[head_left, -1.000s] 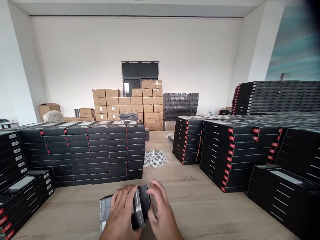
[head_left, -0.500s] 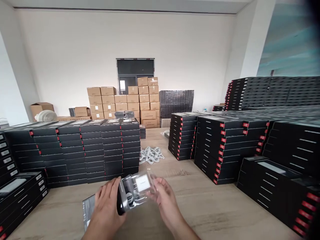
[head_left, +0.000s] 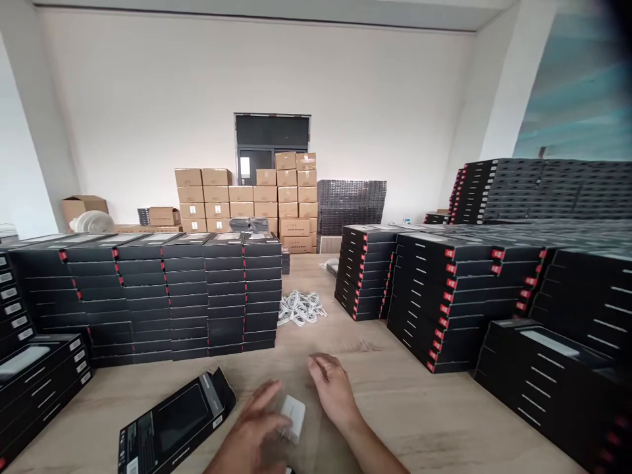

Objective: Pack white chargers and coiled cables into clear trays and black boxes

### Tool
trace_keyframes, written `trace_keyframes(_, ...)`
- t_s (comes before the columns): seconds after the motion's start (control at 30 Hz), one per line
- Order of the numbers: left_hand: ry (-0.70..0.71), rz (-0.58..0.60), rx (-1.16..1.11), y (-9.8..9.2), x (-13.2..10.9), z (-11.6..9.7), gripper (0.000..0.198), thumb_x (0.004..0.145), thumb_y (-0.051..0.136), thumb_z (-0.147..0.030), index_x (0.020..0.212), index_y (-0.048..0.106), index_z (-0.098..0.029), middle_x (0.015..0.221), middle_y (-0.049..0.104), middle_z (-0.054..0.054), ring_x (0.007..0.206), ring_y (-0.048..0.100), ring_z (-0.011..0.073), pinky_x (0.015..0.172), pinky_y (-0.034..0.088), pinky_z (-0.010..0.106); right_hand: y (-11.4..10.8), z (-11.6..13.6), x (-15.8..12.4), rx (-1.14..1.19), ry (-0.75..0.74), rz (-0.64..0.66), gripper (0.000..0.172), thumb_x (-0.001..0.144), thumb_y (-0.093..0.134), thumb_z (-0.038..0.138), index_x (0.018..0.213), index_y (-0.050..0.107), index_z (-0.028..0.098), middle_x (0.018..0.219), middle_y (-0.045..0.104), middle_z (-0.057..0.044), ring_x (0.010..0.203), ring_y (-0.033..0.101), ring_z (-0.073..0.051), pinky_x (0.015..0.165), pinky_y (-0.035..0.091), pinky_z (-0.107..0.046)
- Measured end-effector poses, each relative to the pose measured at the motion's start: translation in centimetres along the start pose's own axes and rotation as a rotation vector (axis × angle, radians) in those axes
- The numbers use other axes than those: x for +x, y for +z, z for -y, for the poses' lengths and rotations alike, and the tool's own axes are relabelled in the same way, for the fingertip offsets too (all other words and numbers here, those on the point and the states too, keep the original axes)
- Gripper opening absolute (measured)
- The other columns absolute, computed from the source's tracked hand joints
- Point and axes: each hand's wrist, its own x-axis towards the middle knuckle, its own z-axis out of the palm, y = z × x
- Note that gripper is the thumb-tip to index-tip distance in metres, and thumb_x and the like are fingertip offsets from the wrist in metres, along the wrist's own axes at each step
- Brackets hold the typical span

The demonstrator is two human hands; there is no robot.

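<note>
Here, I see a small white block (head_left: pixel 295 416) between the hands | left hand (head_left: pixel 254 424) blurred beside it, grip unclear | right hand (head_left: pixel 336 394) half-curled, seemingly holding nothing | block probably light, stiff, slippery; best pinched by its sides

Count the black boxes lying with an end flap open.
1 visible: the open black box on the wooden table, left of the left hand. More could be hidden behind the stacked black boxes.

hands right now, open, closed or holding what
Left hand: blurred, fingers at the white block; whether it grips cannot be told.
Right hand: half open, nothing visible in it.
</note>
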Motion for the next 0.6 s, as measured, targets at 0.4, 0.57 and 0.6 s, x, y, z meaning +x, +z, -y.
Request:
trace_keyframes(0.4,-0.135,0.072,0.061,2.2,0.1,1.1,0.04,0.074,0.061,-0.02,0.111,0.067,-0.034,0.097,0.061,0.004,0.078,0.059,0.0164,0.066,0.045,0.023,3.4,-2.1,12.0,-0.268,0.005,-0.068,0.021,0.074,0.067,0.022,0.095,0.071,0.022,0.12,0.057,-0.009,0.123,0.042,-0.032,0.103,0.03,-0.042)
trace_keyframes(0.57,-0.112,0.096,-0.036,1.8,0.4,0.5,0.037,0.074,0.066,-0.037,0.111,0.067,-0.034,0.095,0.059,0.004,0.081,0.058,0.0184,0.068,0.043,0.024,2.0,-1.1,11.5,-0.012,0.079,-0.148,0.022,0.088,0.062,0.031,0.106,0.064,0.018,0.12,0.06,-0.007,0.109,0.057,-0.024,0.093,0.047,-0.043)
trace_keyframes(0.6,-0.117,0.077,-0.043,1.8,0.5,0.2,0.037,0.072,0.067,-0.035,0.109,0.068,-0.033,0.094,0.059,0.004,0.08,0.057,0.0183,0.068,0.042,0.024,1.4,-0.8,11.5,0.066,0.108,-0.177,0.026,0.091,0.059,0.033,0.113,0.061,0.018,0.12,0.06,-0.007,0.104,0.06,-0.023,0.089,0.05,-0.043)
